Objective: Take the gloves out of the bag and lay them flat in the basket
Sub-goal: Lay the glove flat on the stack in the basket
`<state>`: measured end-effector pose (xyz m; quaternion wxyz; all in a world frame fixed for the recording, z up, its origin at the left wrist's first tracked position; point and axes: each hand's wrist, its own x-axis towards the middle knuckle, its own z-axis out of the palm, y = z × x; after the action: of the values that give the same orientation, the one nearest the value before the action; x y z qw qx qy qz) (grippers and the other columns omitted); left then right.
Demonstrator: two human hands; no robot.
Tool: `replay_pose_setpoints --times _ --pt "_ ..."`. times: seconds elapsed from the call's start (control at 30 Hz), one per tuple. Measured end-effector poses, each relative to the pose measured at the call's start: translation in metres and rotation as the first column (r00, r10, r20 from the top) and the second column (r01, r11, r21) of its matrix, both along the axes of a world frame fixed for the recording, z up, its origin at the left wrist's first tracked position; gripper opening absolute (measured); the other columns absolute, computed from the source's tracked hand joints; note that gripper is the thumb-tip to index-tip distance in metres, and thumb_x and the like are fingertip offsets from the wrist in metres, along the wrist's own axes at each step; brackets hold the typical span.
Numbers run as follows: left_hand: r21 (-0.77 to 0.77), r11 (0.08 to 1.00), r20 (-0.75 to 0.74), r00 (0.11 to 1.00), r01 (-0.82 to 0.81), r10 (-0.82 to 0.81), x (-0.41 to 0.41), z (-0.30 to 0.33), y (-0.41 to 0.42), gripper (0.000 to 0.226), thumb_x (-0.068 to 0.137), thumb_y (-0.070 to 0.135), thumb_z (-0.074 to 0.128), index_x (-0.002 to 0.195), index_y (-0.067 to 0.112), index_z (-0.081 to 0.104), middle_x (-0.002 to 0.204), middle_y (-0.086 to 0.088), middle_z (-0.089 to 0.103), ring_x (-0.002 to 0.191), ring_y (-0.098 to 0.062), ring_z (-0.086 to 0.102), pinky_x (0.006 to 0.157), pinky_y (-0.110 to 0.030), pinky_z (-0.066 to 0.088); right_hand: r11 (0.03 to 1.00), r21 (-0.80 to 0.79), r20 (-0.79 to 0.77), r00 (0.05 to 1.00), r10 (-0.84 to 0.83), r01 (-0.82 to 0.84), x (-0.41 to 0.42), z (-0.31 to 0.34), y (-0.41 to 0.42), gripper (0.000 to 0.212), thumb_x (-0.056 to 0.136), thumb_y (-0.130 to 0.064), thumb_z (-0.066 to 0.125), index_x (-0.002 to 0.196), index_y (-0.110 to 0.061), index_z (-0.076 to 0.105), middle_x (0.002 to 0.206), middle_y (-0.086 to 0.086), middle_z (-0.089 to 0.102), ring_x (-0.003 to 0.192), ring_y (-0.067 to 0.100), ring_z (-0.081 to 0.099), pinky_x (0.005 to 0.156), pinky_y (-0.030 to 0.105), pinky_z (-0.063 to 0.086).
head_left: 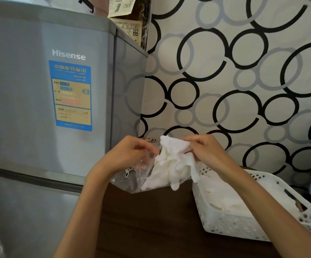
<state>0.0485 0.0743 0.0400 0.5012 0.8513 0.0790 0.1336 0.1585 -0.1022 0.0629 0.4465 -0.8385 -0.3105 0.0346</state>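
Above the bench [151, 220], left hand [130, 155] grips the bag [132, 175], right hand [204, 149] pinches gloves [171, 164] half-drawn out; basket [231, 226] at 4 o'clock already holds some; more remain.

The right arm hides the middle of the basket [231, 223], so how many gloves [171, 164] already lie in it cannot be told, and the basket's right corner runs behind that arm near the picture's edge. Beside the basket, the left hand's [130, 155] fingertips are blurred behind the clear bag [132, 180], whose print is too small to read. Left of the basket the bench [151, 220] is cut off by the bottom edge.
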Motion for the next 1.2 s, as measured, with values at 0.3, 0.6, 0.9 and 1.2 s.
replay_pose_setpoints --times 0.3,0.6,0.9,1.2 --pt "0.015 0.993 -0.041 0.992 -0.12 0.121 0.009 0.002 -0.011 0.025 0.094 0.012 0.054 0.115 0.017 0.068 0.1 -0.004 0.07 0.071 -0.009 0.065 0.075 -0.027 0.058 0.976 -0.146 0.369 0.924 -0.097 0.161 -0.011 -0.01 0.001 0.03 0.093 -0.037 0.054 0.08 -0.011 0.059 0.068 -0.002 0.052 0.058 0.01 0.045 0.052 0.021 0.032" --pt "0.44 0.843 0.099 0.95 -0.31 0.297 0.025 -0.009 -0.039 0.035 0.071 0.036 0.081 0.104 0.027 0.072 0.102 0.011 0.071 0.087 -0.01 0.064 0.073 -0.025 0.048 0.992 -0.118 0.267 0.96 0.079 -0.049 -0.009 -0.015 0.0 0.031 0.099 -0.025 0.042 0.088 -0.005 0.062 0.079 0.004 0.056 0.072 0.016 0.053 0.064 0.027 0.04" --pt "0.46 0.839 0.09 0.955 -0.292 0.283 0.03 -0.019 -0.025 0.034 0.07 0.022 0.081 0.1 0.035 0.072 0.108 0.021 0.067 0.099 -0.009 0.063 0.084 -0.029 0.048 0.985 0.161 -0.019 0.998 -0.062 0.064 0.005 0.005 -0.017 0.022 0.099 -0.026 0.045 0.098 -0.014 0.064 0.09 0.003 0.069 0.079 0.015 0.068 0.068 0.027 0.058" --pt "0.47 0.851 0.098 0.972 -0.236 0.215 0.041 -0.034 -0.019 0.033 0.072 0.021 0.079 0.101 0.036 0.072 0.101 0.021 0.068 0.094 -0.002 0.061 0.08 -0.028 0.051 0.888 0.455 -0.095 0.995 -0.032 0.072 0.011 0.036 -0.007 0.019 0.1 -0.023 0.044 0.089 -0.023 0.06 0.095 0.003 0.068 0.088 0.015 0.068 0.066 0.019 0.056"
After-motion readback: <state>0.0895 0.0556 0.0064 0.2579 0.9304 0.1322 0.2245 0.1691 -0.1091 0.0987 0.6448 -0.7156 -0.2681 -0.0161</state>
